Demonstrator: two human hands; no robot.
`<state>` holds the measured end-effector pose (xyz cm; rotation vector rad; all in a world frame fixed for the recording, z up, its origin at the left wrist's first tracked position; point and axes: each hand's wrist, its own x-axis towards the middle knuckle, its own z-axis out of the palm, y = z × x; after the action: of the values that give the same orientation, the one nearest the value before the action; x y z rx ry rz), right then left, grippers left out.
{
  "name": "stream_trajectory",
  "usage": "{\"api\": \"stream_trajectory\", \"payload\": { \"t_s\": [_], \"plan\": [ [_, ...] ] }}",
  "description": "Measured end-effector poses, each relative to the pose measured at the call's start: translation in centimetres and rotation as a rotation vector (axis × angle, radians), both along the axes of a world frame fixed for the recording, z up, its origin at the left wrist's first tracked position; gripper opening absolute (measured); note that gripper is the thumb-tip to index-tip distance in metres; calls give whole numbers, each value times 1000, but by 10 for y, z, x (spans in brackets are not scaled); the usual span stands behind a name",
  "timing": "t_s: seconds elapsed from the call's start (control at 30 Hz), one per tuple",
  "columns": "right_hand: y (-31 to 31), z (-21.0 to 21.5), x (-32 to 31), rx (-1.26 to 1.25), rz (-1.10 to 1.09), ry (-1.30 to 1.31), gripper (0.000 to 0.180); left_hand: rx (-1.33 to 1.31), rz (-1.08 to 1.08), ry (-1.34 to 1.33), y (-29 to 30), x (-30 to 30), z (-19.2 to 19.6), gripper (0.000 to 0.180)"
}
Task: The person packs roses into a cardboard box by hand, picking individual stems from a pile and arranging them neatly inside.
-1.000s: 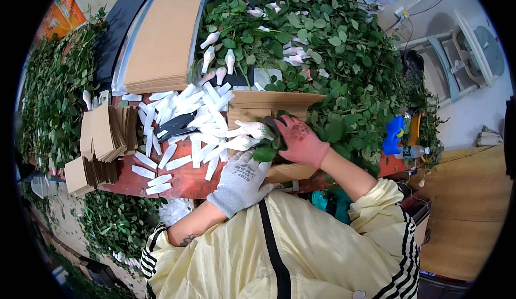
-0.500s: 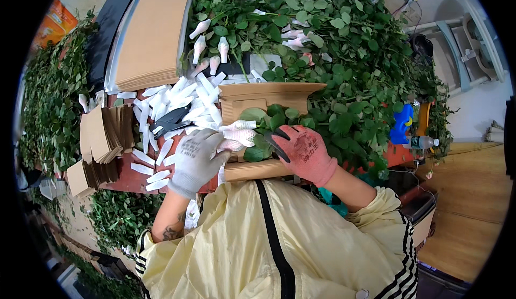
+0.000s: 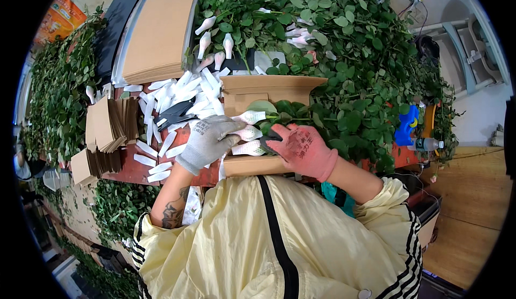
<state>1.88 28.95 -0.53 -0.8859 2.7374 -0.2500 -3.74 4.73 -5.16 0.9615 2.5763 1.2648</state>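
Three rose heads in white netted sleeves lie in a row in an open cardboard sheet (image 3: pixel 274 84) with folded edges: an upper rose (image 3: pixel 250 117), a middle rose (image 3: pixel 248 133) and a lower rose (image 3: pixel 248 148). Their leafy stems run to the right. In a grey glove, my left hand (image 3: pixel 205 142) pinches the tip of the middle rose between fingers and thumb. My right hand (image 3: pixel 303 151), in a red glove with dark fingertips, closes around the stems just below the heads. Its fingers partly hide those stems.
Loose white sleeves (image 3: pixel 177 92) and a black tool (image 3: pixel 174 115) lie to the left. Beyond are folded cardboard pieces (image 3: pixel 110 124) and a tall cardboard stack (image 3: pixel 158 30). Leafy roses (image 3: pixel 355 46) heap up behind and right. A blue tape dispenser (image 3: pixel 407 126) and a bottle (image 3: pixel 427 143) stand right.
The three rose heads have spread into a neater row in the cardboard. My left hand has shifted slightly right and up; my right hand stays near the stems.
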Motion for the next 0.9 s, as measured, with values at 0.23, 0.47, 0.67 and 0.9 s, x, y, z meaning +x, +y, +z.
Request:
{"api": "stream_trajectory", "payload": {
  "t_s": [0.23,0.47,0.67,0.9],
  "plan": [
    [-12,-12,-9,-17,-49,150,39,-21,29,11,11,3,6,25],
    [-12,-13,-10,31,2,187,41,-404,31,-47,13,20,49,27],
    [-3,-24,-10,-98,-143,56,38,-358,-169,-80,4,3,23,21],
    [2,-27,-14,-77,-71,55,34,-211,-264,17,-1,-5,23,14]
  ]
}}
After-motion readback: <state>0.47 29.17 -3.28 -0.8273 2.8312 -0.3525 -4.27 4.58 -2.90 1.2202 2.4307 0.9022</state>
